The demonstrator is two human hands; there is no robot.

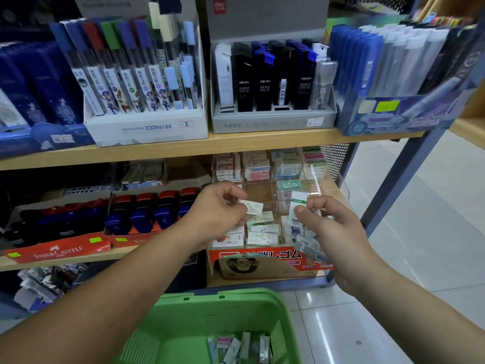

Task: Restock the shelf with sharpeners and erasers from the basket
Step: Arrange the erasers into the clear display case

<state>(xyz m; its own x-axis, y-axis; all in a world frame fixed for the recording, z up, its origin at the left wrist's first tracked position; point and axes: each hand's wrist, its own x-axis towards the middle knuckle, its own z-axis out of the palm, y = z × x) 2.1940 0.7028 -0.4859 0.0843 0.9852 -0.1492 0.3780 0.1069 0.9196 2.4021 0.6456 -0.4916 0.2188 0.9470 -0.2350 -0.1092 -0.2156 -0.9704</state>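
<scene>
My left hand [219, 208] pinches a small pale eraser [254, 207] over the clear acrylic organiser [262, 189] on the lower shelf. My right hand [332, 227] pinches a white eraser with a green band [298, 207], held upright above the organiser's right compartments. Wrapped erasers [262, 229] fill the front compartments below both hands. The green basket [210, 316] sits low in front of me, with several wrapped erasers [241, 348] lying in its bottom. Red and blue sharpeners [147, 214] stand in Faber-Castell trays to the left.
The upper wooden shelf [236, 143] carries boxes of pencil leads. A red eraser display box [262, 261] stands at the front of the organiser. A grey shelf post [401, 179] rises at right, with white tiled floor [393, 285] beyond it.
</scene>
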